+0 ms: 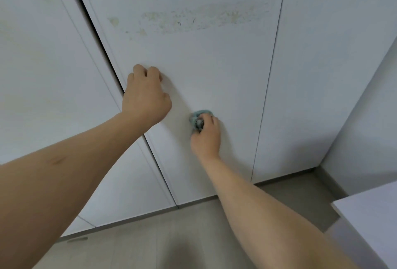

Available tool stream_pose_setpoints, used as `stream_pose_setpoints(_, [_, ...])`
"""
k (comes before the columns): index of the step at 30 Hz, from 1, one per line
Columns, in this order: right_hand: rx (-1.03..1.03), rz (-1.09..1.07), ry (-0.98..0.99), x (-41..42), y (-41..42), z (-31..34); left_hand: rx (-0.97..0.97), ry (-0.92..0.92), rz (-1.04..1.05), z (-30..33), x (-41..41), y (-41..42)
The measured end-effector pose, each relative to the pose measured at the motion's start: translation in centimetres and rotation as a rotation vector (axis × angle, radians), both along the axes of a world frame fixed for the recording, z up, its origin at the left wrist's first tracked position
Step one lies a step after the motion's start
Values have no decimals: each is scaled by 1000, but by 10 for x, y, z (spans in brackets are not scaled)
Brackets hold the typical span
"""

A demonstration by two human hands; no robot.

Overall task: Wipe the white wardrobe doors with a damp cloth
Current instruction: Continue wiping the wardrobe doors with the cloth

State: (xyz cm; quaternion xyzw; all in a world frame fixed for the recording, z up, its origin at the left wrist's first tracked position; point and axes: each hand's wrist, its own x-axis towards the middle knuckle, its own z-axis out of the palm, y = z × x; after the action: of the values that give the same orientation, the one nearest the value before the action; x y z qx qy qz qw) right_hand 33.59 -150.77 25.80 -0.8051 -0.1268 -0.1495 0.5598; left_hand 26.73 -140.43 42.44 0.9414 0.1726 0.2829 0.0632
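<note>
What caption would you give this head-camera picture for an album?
Right hand presses a bunched teal cloth on a white wardrobe door, left hand braced beside it, below yellowish stains.

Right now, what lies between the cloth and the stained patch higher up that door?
Head view: only bare white door between the cloth in the right hand and stained patch.

Place: a room in a home, likely a bedroom or hallway.
Storage: tall flat handle-less white wardrobe doors (204, 71) fill the far wall, floor to top.
Floor: pale grey-beige floor tiles (150, 236) in the near ground.
Right side: plain white wall (369, 118) with grey skirting; white furniture corner (369, 215) near right.
</note>
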Motion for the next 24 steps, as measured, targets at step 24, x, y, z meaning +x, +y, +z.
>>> stream_pose_setpoints(24, [181, -198, 38, 29, -17, -9, 275, -49, -147, -24, 2, 26])
